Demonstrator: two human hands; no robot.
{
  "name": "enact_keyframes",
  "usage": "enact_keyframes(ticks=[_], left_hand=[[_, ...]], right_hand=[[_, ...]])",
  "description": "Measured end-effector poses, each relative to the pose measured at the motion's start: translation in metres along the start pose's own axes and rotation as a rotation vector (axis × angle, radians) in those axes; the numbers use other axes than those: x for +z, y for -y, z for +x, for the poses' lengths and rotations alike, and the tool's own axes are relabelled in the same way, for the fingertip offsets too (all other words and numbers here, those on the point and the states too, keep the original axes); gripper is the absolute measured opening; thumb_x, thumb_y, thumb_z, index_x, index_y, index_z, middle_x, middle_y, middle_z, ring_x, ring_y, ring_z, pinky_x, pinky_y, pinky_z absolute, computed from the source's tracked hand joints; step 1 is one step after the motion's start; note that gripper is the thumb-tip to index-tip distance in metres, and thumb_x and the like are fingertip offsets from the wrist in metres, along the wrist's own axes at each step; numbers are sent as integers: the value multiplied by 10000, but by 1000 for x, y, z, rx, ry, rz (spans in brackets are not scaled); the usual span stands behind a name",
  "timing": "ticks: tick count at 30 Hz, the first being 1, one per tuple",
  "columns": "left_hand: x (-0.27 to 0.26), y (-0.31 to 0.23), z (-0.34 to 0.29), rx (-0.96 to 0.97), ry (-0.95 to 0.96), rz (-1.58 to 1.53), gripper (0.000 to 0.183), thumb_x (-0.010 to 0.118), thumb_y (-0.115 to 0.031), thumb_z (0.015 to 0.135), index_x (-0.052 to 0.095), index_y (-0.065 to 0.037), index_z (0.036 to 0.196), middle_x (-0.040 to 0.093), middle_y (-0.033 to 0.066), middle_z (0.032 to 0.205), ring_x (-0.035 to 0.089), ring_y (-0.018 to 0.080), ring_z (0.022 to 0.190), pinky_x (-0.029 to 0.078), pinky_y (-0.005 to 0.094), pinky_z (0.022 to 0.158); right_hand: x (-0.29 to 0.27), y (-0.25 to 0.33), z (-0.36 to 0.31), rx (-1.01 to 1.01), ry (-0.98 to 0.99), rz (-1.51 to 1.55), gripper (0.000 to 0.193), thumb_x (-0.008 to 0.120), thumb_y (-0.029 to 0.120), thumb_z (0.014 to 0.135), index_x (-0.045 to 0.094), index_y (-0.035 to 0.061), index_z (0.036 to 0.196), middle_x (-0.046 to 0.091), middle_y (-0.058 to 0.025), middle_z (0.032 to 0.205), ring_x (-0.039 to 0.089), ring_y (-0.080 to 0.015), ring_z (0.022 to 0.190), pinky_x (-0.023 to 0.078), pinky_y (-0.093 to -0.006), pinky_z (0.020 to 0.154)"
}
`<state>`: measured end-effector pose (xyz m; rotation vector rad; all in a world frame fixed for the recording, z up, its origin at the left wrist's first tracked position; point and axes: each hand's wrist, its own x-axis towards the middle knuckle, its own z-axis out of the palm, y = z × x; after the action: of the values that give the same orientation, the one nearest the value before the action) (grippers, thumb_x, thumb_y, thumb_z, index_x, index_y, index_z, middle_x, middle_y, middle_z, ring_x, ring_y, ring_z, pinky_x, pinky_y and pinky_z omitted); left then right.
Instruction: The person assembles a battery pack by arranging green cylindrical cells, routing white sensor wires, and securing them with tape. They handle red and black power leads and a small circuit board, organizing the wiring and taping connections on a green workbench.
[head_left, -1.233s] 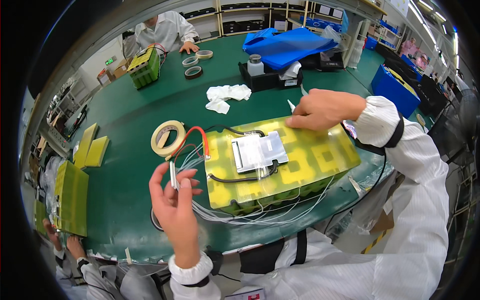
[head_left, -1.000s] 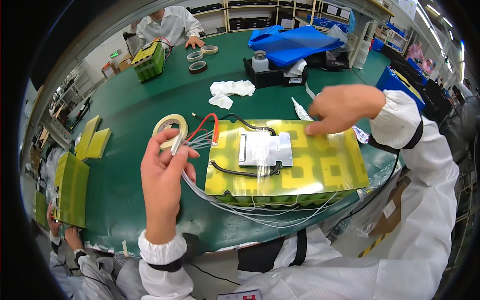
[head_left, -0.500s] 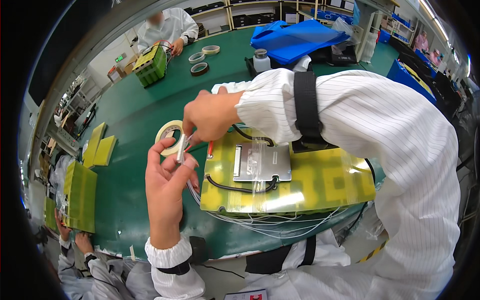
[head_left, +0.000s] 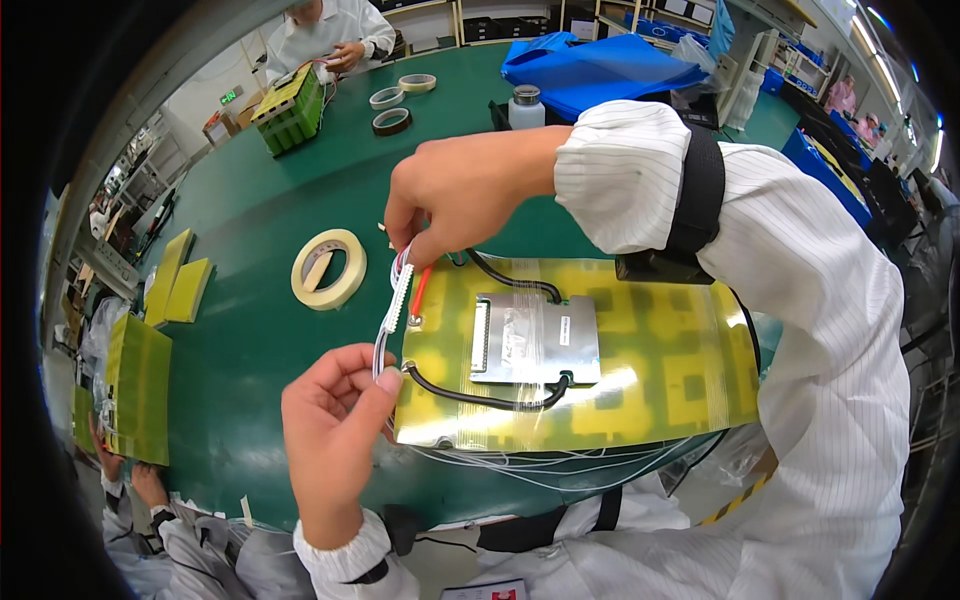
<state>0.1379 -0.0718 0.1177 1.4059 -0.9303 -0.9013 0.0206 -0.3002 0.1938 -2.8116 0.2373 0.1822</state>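
Note:
A white multi-pin connector (head_left: 398, 298) with a bundle of thin wires (head_left: 379, 352) stands at the left edge of a battery pack (head_left: 660, 370) wrapped in yellow-green sheet. My left hand (head_left: 335, 430) pinches the bundle below the connector between thumb and fingers. Above it, my right hand (head_left: 465, 190) is closed on the wires at the connector's upper end; its fingertips are partly hidden. Clear tape straps a silver metal protection board (head_left: 540, 340) on top of the pack. Black cables (head_left: 480, 402) and a red lead (head_left: 421, 292) run beside it. White wires (head_left: 560, 462) trail along the near side.
A roll of cream tape (head_left: 329, 270) lies left of my hands on the green table (head_left: 240, 350). Farther back are more tape rolls (head_left: 391, 121), a bottle (head_left: 526, 108) and blue sheeting (head_left: 600, 70). Co-workers handle packs at the far side (head_left: 290, 110) and at the left (head_left: 140, 390).
My right hand has moved right and slightly up, and my left hand down. The connector has shifted from above the tape roll to the pack's left edge, with the wires drawn straighter between my hands.

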Motion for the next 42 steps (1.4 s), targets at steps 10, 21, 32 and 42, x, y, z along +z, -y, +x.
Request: enact_keyframes(ticks=[10, 21, 32, 42], left_hand=[[5, 2, 10, 79, 85, 36, 144, 709, -70, 921, 648, 46, 982, 647, 22, 882, 564, 60, 793, 468, 201, 673], [11, -13, -1, 255, 14, 404, 97, 696, -30, 887, 660, 33, 951, 642, 60, 845, 587, 118, 723, 484, 252, 634], [17, -15, -4, 396, -10, 647, 171, 759, -97, 831, 634, 12, 875, 621, 93, 819, 566, 154, 659, 462, 280, 606], [13, 4, -11, 108, -34, 228, 174, 743, -118, 883, 617, 1, 868, 601, 21, 826, 538, 65, 710, 439, 210, 551]], right_hand=[[3, -16, -19, -87, -63, 58, 291, 700, 318, 908, 785, 67, 1027, 765, -126, 956, 713, -286, 879, 539, -381, 811], [17, -17, -45, -349, -296, -266, 127, 764, 181, 844, 769, 64, 893, 727, -41, 827, 645, -274, 873, 531, -383, 784], [5, -12, -41, -292, -129, -104, 146, 745, 125, 845, 731, 16, 942, 712, -124, 878, 643, -335, 902, 529, -426, 799], [6, -19, -32, -254, -58, -13, 200, 706, 182, 870, 691, 12, 974, 703, -150, 904, 659, -331, 899, 517, -431, 802]])
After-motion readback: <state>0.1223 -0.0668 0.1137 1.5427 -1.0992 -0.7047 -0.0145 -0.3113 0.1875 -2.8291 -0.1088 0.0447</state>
